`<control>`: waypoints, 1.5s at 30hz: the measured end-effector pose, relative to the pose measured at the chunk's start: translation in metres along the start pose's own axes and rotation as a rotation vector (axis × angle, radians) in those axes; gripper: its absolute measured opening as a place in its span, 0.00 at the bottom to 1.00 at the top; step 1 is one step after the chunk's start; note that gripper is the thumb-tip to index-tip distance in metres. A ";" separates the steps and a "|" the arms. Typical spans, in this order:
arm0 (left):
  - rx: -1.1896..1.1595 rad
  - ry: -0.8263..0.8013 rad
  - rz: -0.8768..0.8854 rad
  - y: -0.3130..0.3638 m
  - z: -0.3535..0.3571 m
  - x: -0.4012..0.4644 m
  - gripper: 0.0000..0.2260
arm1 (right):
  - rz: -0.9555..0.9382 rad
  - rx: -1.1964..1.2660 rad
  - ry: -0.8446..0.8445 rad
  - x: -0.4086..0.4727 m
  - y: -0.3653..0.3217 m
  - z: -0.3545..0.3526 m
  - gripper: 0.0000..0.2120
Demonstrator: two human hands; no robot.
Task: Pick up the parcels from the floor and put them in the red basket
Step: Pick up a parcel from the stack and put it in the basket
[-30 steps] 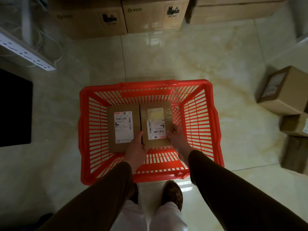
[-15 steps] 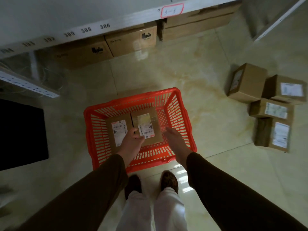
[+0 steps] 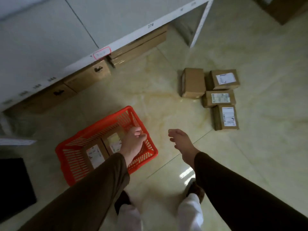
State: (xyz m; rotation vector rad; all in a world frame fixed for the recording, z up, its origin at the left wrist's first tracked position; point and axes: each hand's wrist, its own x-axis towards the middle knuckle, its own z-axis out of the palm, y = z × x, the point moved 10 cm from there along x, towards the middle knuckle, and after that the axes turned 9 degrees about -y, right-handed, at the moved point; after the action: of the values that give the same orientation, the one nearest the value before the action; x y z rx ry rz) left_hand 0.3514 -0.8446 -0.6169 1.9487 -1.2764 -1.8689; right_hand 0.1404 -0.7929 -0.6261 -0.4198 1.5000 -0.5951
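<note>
Two parcels lie flat in the red basket; four more sit clustered on the floor, well apart from my hands, so I judge the job about a third done. My left hand hangs over the basket's rim, fingers loosely curled and empty; my right hand is open, fingers slack, holding nothing.

I count one red basket on the floor with two parcels lying side by side in it. Four more parcels sit clustered on the open floor, well apart from the basket. Under the shelf edge I make out about four large cartons. My two hands are both in view.
</note>
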 end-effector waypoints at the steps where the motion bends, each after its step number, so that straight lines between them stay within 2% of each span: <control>1: 0.005 0.000 0.000 0.009 0.015 0.004 0.18 | 0.001 0.009 0.004 0.000 -0.002 -0.018 0.09; 9: 0.003 -0.016 -0.016 0.070 0.137 0.038 0.18 | 0.028 0.029 0.047 0.005 -0.024 -0.166 0.09; 13: 0.002 -0.071 -0.017 0.094 0.176 0.053 0.18 | 0.030 0.046 0.111 0.019 -0.043 -0.212 0.08; 17: 0.004 -0.087 -0.031 0.113 0.189 0.078 0.18 | 0.058 0.035 0.087 0.042 -0.065 -0.225 0.09; 22: 0.021 -0.092 -0.043 0.141 0.191 0.117 0.19 | 0.053 0.023 0.073 0.082 -0.097 -0.240 0.06; 26: 0.046 -0.075 -0.052 0.160 0.196 0.147 0.20 | 0.027 -0.003 0.026 0.115 -0.122 -0.253 0.21; 28: 0.050 -0.066 -0.059 0.168 0.202 0.164 0.21 | 0.043 -0.026 0.009 0.134 -0.129 -0.264 0.22; 31: 0.034 -0.033 -0.071 0.179 0.207 0.193 0.23 | 0.059 0.003 -0.038 0.168 -0.138 -0.276 0.15; 35: -0.003 0.017 -0.081 0.184 0.211 0.245 0.25 | 0.031 -0.056 -0.080 0.218 -0.154 -0.292 0.26; 38: -0.040 0.071 -0.101 0.182 0.212 0.288 0.27 | 0.031 -0.103 -0.082 0.261 -0.158 -0.301 0.23; 41: -0.082 0.070 -0.114 0.175 0.219 0.335 0.28 | 0.066 -0.057 -0.045 0.306 -0.151 -0.313 0.24; 45: -0.114 0.076 -0.110 0.168 0.228 0.384 0.29 | 0.022 -0.138 -0.047 0.354 -0.153 -0.315 0.22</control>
State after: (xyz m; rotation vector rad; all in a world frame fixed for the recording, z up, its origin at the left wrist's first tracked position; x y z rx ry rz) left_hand 0.0201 -1.1010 -0.8445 2.0462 -1.0376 -1.8533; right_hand -0.1986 -1.0956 -0.8298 -0.5199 1.5040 -0.4627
